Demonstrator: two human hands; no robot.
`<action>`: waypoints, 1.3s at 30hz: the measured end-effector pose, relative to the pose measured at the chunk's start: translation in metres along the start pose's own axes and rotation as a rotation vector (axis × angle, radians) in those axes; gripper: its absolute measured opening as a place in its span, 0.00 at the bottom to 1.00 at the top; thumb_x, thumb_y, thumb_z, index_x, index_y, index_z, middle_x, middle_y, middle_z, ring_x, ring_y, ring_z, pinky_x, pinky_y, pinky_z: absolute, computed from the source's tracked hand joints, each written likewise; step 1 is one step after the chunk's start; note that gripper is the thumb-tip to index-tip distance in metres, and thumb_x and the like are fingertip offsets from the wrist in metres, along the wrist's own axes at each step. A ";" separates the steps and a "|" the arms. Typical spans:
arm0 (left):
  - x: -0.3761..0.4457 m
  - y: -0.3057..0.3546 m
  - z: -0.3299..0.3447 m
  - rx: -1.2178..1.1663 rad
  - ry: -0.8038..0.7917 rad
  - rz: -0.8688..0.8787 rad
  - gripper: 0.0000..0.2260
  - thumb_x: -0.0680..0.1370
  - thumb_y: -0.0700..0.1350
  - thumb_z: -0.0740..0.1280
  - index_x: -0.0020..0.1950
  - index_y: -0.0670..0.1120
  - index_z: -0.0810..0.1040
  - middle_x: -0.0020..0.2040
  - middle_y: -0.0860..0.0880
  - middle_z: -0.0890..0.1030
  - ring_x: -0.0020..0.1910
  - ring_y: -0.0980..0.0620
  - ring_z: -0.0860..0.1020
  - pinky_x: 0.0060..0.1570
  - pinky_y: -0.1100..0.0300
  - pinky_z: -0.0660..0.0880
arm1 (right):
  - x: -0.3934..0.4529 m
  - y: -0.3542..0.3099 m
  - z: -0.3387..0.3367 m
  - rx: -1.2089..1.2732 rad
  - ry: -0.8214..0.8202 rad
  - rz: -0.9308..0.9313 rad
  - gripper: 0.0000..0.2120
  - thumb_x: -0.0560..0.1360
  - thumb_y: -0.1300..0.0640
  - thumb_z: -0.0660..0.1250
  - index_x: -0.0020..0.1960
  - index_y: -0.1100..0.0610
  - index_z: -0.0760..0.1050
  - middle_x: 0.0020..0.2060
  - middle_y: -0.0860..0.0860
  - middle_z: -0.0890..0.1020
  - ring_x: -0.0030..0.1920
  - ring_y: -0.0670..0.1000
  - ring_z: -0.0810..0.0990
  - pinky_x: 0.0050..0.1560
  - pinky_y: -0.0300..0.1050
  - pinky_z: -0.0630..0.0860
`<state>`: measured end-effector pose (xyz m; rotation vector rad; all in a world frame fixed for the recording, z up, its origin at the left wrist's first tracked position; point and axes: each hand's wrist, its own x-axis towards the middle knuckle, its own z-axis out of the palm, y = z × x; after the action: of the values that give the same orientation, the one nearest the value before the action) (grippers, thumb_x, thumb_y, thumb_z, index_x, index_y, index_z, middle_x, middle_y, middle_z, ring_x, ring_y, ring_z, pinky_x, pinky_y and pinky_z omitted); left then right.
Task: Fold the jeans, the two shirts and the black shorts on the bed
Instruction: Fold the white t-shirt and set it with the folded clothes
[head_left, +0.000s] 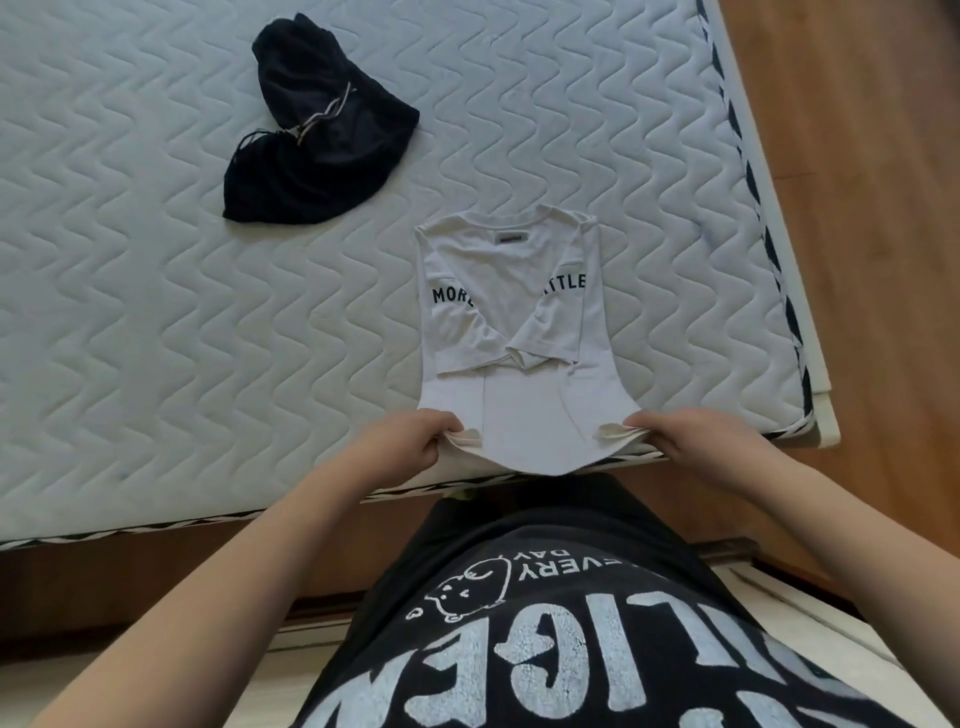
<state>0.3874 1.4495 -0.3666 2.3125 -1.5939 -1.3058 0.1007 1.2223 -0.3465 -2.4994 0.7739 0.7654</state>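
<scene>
A white shirt (511, 322) with dark lettering lies on the mattress near its front edge. Both sides and sleeves are folded in over the middle, and the collar points away from me. My left hand (410, 439) grips the shirt's bottom left corner. My right hand (691, 436) grips the bottom right corner. The hem hangs slightly over the mattress edge between my hands. The black shorts (317, 130) lie crumpled farther back on the left, with a light drawstring showing. No jeans or second shirt are in view.
The white quilted mattress (130, 312) fills most of the view, with a black-and-white trimmed edge. Its right corner (815, 415) borders a wooden floor (883, 208). My dark printed T-shirt (545, 623) fills the bottom of the view.
</scene>
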 end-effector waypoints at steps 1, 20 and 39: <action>0.005 0.001 -0.004 0.003 0.000 -0.008 0.19 0.80 0.37 0.58 0.68 0.51 0.75 0.63 0.50 0.78 0.60 0.47 0.76 0.49 0.60 0.67 | 0.006 0.001 -0.001 0.025 0.012 -0.007 0.16 0.82 0.47 0.58 0.69 0.42 0.70 0.60 0.51 0.80 0.59 0.56 0.78 0.52 0.48 0.71; 0.158 -0.016 -0.138 0.181 0.008 -0.129 0.23 0.75 0.35 0.59 0.64 0.55 0.79 0.62 0.50 0.80 0.62 0.46 0.76 0.56 0.55 0.72 | 0.188 0.051 -0.106 0.269 0.085 -0.175 0.10 0.81 0.53 0.63 0.59 0.50 0.80 0.53 0.50 0.80 0.52 0.54 0.78 0.49 0.47 0.73; 0.397 -0.127 -0.164 0.074 0.025 -0.204 0.26 0.77 0.35 0.55 0.69 0.57 0.75 0.63 0.49 0.78 0.60 0.44 0.76 0.52 0.59 0.68 | 0.442 0.114 -0.085 0.327 0.155 0.109 0.11 0.79 0.53 0.65 0.60 0.53 0.79 0.55 0.55 0.83 0.56 0.56 0.78 0.47 0.43 0.66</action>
<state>0.6349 1.1307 -0.5611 2.5839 -1.4553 -1.2689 0.3702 0.9213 -0.5752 -2.2529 1.0082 0.4399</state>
